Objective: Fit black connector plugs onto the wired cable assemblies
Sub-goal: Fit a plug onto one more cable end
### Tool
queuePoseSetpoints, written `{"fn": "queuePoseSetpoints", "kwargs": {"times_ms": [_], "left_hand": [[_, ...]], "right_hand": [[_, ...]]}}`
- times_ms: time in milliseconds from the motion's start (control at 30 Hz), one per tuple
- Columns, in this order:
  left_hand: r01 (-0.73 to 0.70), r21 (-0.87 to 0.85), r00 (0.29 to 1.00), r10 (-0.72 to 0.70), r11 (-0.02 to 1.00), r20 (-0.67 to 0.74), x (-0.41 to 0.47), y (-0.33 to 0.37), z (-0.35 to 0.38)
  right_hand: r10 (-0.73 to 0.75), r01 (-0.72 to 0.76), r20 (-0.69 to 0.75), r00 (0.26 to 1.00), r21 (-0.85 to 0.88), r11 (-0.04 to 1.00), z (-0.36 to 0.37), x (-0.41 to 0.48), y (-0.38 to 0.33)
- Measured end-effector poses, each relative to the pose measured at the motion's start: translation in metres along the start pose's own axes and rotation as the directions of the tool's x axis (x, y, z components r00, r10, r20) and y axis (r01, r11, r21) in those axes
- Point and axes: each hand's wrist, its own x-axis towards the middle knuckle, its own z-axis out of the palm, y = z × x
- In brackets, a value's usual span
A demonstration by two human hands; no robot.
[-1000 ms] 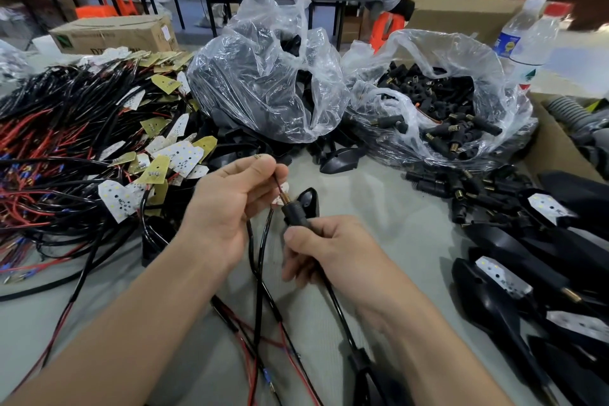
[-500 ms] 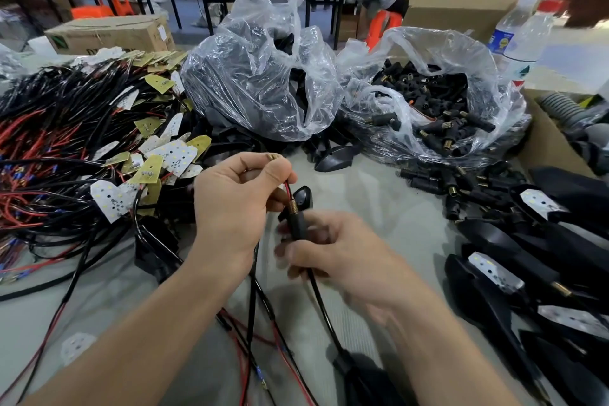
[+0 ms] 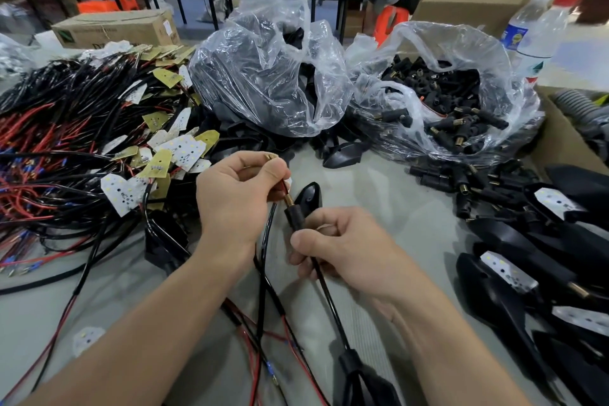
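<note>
My right hand (image 3: 336, 244) grips a black connector plug (image 3: 292, 214) with a brass threaded tip, held upright over the grey table. A black cable (image 3: 329, 300) runs down from the plug to a black housing near the bottom edge. My left hand (image 3: 235, 194) pinches a red wire (image 3: 282, 186) that enters the plug's brass tip; a small brass end shows above its fingers. Black and red wires (image 3: 263, 290) hang below the left hand.
A big tangle of red and black cable assemblies with LED boards (image 3: 82, 148) fills the left. Two clear bags stand behind: one of black housings (image 3: 263, 76), one of black plugs (image 3: 461, 109). Loose plugs (image 3: 461, 178) and finished black housings (image 3: 527, 257) lie right. Water bottles (image 3: 537, 30) stand far right.
Both hands have lifted slightly and the left hand has drawn the red wire further up through the plug. The plug's brass tip now shows more clearly above my right hand.
</note>
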Motion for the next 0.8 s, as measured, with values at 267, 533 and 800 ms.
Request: {"fn": "queuePoseSetpoints", "kwargs": {"times_ms": [267,533,800], "left_hand": [[0.074,-0.112,0.995,-0.067,0.991,0.069,0.002,0.004,-0.002],[0.143,-0.237,0.982,-0.167,0.961,-0.084,0.016,0.007,-0.014],[0.357,-0.196,0.916,-0.301,0.913,0.267,0.009,-0.003,-0.006]], "right_hand": [[-0.175,0.126,-0.163,0.971,-0.271,0.954,0.016,0.005,0.009],[-0.039,0.052,-0.175,0.984,0.071,0.996,0.003,0.005,0.008],[-0.085,0.108,-0.211,0.974,0.101,0.989,-0.002,0.004,0.006]]}}
